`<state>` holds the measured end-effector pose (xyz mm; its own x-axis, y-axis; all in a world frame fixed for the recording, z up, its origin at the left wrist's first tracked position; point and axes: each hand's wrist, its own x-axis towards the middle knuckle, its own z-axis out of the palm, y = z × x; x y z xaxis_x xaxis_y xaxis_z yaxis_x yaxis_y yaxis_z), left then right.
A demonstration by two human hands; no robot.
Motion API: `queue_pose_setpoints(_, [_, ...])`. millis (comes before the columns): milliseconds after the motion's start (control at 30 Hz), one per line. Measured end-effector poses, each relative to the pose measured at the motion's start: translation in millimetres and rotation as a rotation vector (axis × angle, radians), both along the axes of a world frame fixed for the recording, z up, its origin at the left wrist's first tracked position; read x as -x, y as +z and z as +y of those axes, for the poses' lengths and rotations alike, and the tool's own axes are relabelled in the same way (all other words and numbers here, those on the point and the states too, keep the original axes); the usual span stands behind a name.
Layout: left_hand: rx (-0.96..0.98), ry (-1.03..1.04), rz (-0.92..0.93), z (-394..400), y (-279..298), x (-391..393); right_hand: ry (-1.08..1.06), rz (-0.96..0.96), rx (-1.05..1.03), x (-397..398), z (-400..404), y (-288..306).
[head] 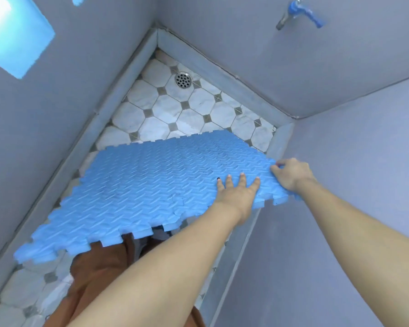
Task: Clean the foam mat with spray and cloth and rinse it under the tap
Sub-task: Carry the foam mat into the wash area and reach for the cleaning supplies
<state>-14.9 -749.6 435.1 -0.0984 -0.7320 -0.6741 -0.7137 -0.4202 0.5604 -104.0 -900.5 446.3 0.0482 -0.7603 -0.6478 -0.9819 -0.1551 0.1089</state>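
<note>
Tiled floor (175,109) lies under the foam mat (139,185); left hand (239,192) presses flat, right hand (291,173) pinches its three-o'clock corner.

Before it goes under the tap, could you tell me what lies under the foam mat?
Under the raised foam mat lie patterned floor tiles and part of the person's brown clothing. The tiles directly beneath it are covered. The drain lies beyond its far edge.
</note>
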Motion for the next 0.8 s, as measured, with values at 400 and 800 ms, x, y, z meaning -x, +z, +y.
queue_pose_setpoints(400, [0.175,-0.409,-0.211,-68.1,20.5,-24.8,-0.475,-0.238,0.224,32.1,-11.7,12.5])
queue_pose_setpoints(800, [0.035,-0.429,-0.142,-121.5,-97.5,-66.8,-0.627,-0.198,0.076,76.7,-70.7,-107.7])
